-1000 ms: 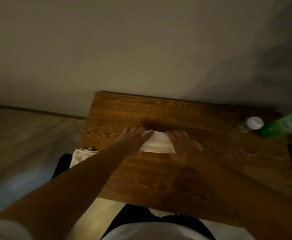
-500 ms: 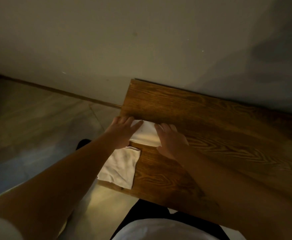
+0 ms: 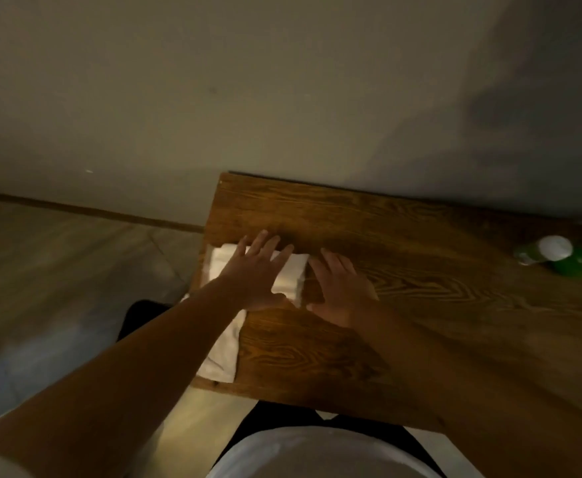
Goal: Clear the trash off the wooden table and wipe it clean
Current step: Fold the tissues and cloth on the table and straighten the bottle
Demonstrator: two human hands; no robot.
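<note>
A white folded cloth (image 3: 291, 279) lies at the left edge of the dark wooden table (image 3: 403, 288). My left hand (image 3: 255, 274) rests flat on top of it with fingers spread. My right hand (image 3: 343, 291) lies flat on the wood just right of the cloth, its fingertips touching the cloth's right edge. A second white cloth (image 3: 222, 353) lies along the table's left side, partly under my left forearm. A green bottle (image 3: 565, 255) with a white cap lies at the table's far right.
A plain wall runs behind the table, which stands against it. Tiled floor (image 3: 58, 270) lies to the left. My dark trousers and white shirt show below the table's near edge.
Both hands have slid the folded cloth leftward to the table's left edge. My left hand now lies flat on the cloth instead of at its end. The view swung back, showing the bottle.
</note>
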